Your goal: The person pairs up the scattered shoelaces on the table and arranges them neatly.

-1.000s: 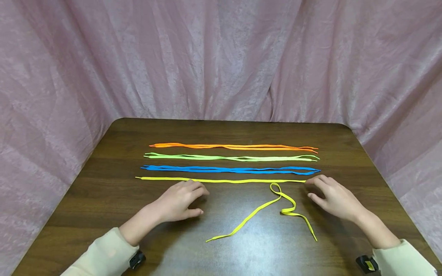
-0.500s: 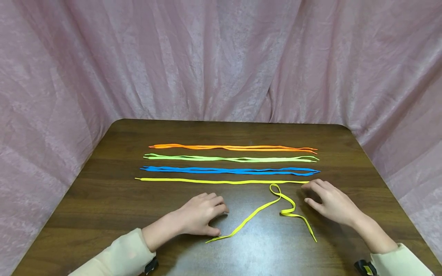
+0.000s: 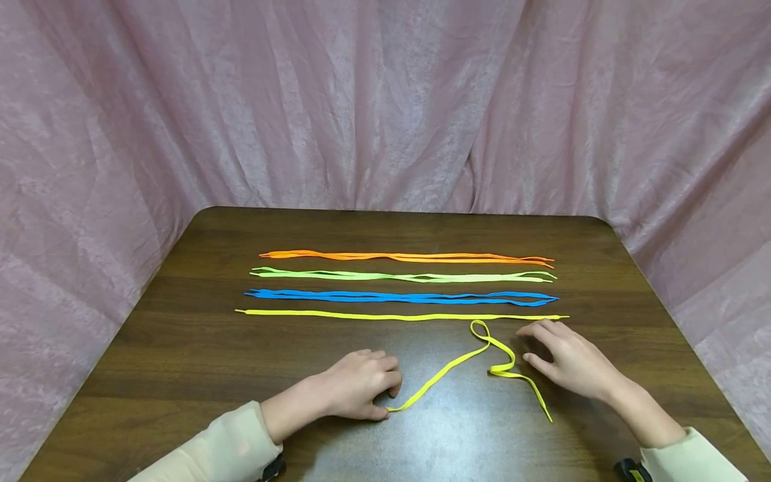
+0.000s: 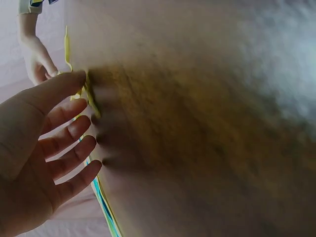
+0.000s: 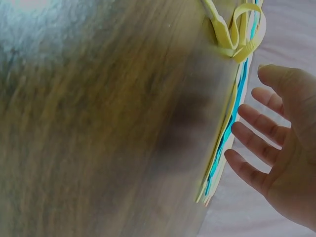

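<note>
A loose yellow shoelace [image 3: 447,367], with a small loop and a bend, lies between my two hands. At its left end is my left hand [image 3: 359,383], which hides the tip in the head view. From the left wrist view, its thumb [image 4: 74,81] and fingers are spread apart, with the lace end [image 4: 91,96] showing just past the thumb and index fingertips. My right hand [image 3: 569,357] stays relaxed and holds nothing, to the right of the loose lace. Just beyond it runs a second yellow shoelace [image 3: 385,316], laid straight across the table.
Past the straight yellow lace, blue shoelaces [image 3: 397,298], light green shoelaces [image 3: 385,275] and orange shoelaces [image 3: 385,256] lie in parallel rows. The brown wooden table [image 3: 181,348] has pink curtains [image 3: 385,107] behind and beside it.
My left hand has moved right and nearer me, from the straight yellow lace to the loose lace's end. My right hand has drawn back from the straight lace's right tip, which now shows.
</note>
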{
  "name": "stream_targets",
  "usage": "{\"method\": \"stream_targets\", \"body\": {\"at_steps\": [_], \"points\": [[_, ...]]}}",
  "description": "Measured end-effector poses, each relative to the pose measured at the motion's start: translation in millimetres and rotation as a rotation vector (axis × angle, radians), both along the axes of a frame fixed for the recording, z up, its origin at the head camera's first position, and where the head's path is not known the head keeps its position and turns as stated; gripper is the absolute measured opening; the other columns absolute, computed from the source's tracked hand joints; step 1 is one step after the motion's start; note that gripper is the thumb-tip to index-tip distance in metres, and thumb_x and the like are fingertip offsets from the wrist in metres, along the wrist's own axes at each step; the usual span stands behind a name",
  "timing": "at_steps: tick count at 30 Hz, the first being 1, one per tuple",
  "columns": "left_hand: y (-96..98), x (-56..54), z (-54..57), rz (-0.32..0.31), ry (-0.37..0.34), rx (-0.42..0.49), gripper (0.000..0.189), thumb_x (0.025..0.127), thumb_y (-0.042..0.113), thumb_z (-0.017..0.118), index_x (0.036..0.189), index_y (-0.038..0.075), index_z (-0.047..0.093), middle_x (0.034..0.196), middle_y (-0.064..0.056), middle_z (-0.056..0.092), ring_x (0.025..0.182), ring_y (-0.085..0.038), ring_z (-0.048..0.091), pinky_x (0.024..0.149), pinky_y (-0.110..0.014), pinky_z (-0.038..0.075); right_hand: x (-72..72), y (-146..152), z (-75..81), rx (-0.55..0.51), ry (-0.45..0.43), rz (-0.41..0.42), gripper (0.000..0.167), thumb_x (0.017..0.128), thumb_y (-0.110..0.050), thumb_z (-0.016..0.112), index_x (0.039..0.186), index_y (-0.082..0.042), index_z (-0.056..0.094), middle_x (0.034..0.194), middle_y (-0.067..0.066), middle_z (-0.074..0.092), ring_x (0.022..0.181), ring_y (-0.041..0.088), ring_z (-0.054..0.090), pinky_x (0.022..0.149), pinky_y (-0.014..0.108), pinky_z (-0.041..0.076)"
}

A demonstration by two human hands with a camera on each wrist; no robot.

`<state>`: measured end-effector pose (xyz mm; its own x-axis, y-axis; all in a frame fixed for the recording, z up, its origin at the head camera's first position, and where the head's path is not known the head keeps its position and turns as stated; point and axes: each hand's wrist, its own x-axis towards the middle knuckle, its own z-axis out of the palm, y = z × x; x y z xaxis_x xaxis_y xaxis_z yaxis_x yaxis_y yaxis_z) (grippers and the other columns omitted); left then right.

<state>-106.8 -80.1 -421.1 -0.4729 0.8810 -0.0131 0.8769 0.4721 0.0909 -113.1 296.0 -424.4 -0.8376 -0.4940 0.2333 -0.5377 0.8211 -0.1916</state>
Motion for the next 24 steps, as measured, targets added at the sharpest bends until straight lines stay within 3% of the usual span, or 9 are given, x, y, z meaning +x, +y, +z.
{"method": "stream_targets", "body": {"at_steps": [9, 12, 19, 24], "points": [[1.8, -1.5, -2.6, -0.014, 0.033, 0.009, 0.011, 0.075, 0.022, 0.066, 0.072, 0.025, 0.055, 0.072, 0.013, 0.044, 0.069, -0.005, 0.044, 0.058, -0.017, 0.029, 6.1, -3.3, 1.0, 0.003, 0.024, 0.018, 0.035, 0.074, -0.025, 0.074, 0.106, -0.015, 0.062, 0.102, -0.005, 0.06, 0.096, 0.016, 0.058, 0.078, 0.039, 0.047], [2.1, -2.8, -1.2, -0.011, 0.016, 0.031, 0.014, 0.076, 0.018, 0.064, 0.07, 0.024, 0.053, 0.069, 0.014, 0.043, 0.067, -0.004, 0.042, 0.057, -0.017, 0.03, 8.5, -3.6, 0.1, 0.006, 0.037, 0.014, 0.033, 0.073, -0.026, 0.075, 0.101, -0.016, 0.062, 0.097, -0.008, 0.059, 0.092, 0.013, 0.057, 0.076, 0.037, 0.047], [0.2, -8.0, 4.9, 0.046, -0.096, 0.11, 0.02, 0.079, 0.014, 0.061, 0.068, 0.022, 0.046, 0.061, 0.015, 0.038, 0.054, -0.002, 0.036, 0.047, -0.018, 0.028, 14.9, -4.5, -3.5, 0.0, 0.029, 0.022, 0.038, 0.067, -0.032, 0.078, 0.097, -0.018, 0.059, 0.094, -0.011, 0.056, 0.088, 0.008, 0.054, 0.074, 0.033, 0.047], [-2.4, -12.2, 8.5, 0.07, -0.09, 0.124, 0.016, 0.083, 0.016, 0.059, 0.072, 0.02, 0.048, 0.059, 0.014, 0.039, 0.051, -0.002, 0.035, 0.046, -0.018, 0.029, 17.9, -5.3, -8.4, 0.009, 0.02, 0.045, 0.041, 0.065, -0.035, 0.079, 0.095, -0.018, 0.058, 0.09, -0.012, 0.054, 0.085, 0.006, 0.051, 0.072, 0.033, 0.046]]}}
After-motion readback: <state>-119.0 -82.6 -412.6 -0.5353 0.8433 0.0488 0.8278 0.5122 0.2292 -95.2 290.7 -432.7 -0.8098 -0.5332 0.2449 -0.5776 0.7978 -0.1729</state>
